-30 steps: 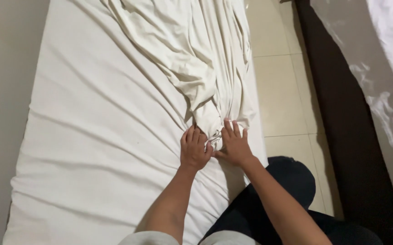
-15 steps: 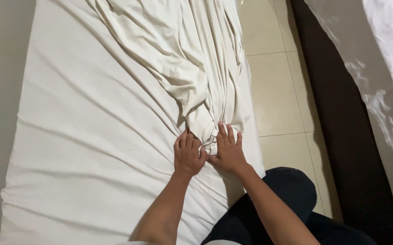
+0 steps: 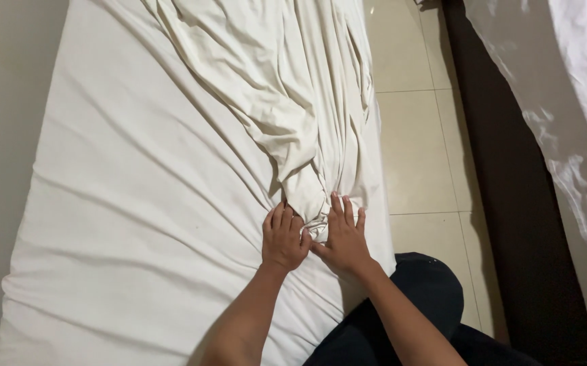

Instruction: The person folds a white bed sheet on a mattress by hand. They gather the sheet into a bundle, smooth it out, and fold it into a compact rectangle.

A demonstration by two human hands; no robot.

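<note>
Here left hand (image 3: pixel 283 238) and right hand (image 3: pixel 344 238) fingers press bunched sheet (image 3: pixel 307 196); grip hidden.

Bunched sheet (image 3: pixel 286 102) on mattress (image 3: pixel 124 224)

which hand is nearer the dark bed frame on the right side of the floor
Right. The right hand lies flat on the white sheet by the mattress's floor-side edge, closer to the dark bed frame. The left hand sits just beyond it, further from the frame.
</note>
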